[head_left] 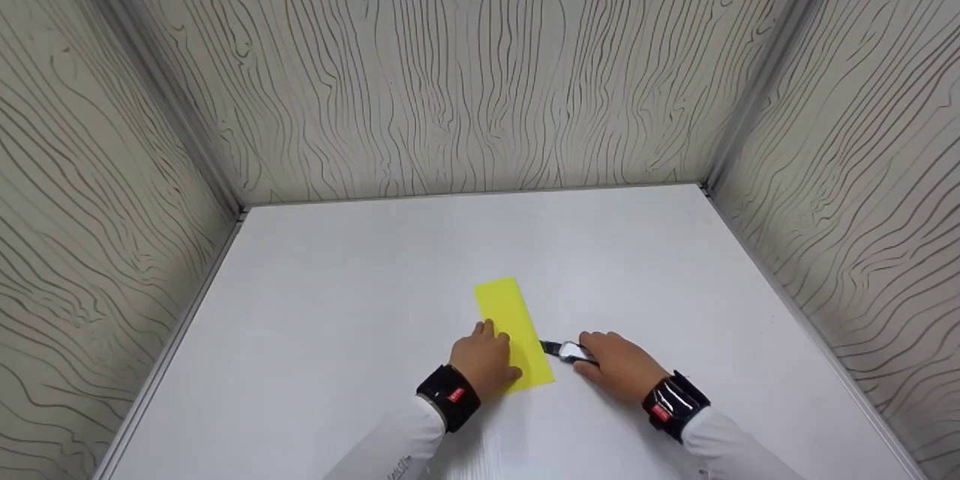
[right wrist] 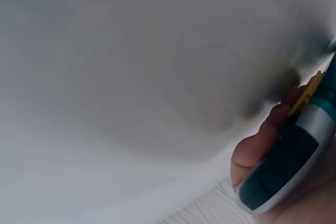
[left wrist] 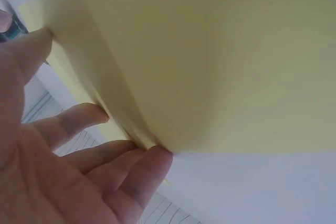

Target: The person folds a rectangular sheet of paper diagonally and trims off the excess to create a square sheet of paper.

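A yellow sheet of paper (head_left: 514,315), long and narrow, lies slantwise on the white table. My left hand (head_left: 482,360) rests on its lower left part, fingertips and thumb pressing the sheet; in the left wrist view the paper (left wrist: 220,61) bends under the fingertips along a crease. To the right, my right hand (head_left: 621,367) grips a utility knife (head_left: 574,352), its dark front end pointing left at the paper's right edge. The handle (right wrist: 281,169) is dark teal and silver-grey with a yellow part in the right wrist view. Blur hides its front end there.
The white table top (head_left: 360,270) is bounded by a wood-grain patterned back wall (head_left: 465,75) and side walls (head_left: 75,202), (head_left: 862,202), joined by grey metal corner posts (head_left: 780,52). Both wrists wear black bands (head_left: 450,397) below white sleeves.
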The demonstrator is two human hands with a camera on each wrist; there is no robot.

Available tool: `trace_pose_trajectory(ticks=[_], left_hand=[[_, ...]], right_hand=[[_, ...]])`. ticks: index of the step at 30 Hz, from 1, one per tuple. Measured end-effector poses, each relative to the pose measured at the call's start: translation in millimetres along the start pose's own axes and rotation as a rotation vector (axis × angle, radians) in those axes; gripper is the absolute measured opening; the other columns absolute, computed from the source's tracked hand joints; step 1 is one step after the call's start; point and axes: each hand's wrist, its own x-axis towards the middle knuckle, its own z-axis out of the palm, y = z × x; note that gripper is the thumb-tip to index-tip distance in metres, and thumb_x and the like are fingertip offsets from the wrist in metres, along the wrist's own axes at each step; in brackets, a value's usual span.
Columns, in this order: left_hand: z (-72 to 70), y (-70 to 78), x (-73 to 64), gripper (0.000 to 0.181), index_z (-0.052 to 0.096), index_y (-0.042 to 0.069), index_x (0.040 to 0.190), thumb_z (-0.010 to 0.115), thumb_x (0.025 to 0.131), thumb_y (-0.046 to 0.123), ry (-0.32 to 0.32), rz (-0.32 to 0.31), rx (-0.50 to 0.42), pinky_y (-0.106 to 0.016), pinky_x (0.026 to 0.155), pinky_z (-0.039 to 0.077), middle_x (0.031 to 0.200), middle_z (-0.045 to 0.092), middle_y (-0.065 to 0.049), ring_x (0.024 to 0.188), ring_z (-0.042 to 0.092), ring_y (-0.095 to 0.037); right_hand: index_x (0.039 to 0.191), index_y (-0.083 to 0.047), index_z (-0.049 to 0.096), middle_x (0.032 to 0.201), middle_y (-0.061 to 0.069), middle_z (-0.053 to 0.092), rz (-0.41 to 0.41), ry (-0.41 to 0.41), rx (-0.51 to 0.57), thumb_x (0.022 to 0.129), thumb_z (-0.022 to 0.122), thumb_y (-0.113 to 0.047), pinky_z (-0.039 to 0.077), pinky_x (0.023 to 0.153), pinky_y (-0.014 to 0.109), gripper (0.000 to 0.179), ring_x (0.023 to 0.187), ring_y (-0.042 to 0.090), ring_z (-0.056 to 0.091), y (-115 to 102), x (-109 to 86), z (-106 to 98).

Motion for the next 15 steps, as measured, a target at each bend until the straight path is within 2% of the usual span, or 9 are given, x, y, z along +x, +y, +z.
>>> trace_pose_trajectory(ticks=[15], left_hand=[[-2.4,0.8,-1.1,0.056,0.077,0.005,0.122,0.081,0.093,0.052,-0.008,0.01,0.023,-0.048,0.081,0.067,0.139,0.07,-0.023,0.13,0.068,-0.036]], right_hand=[[0.095,-0.02,0.055,0.078,-0.009,0.044,-0.004,0.023,-0.008,0.103,0.074,-0.031,0.038,0.067,0.031,0.023,0.074,0.012,0.044,0.5,4.4,-1.1]])
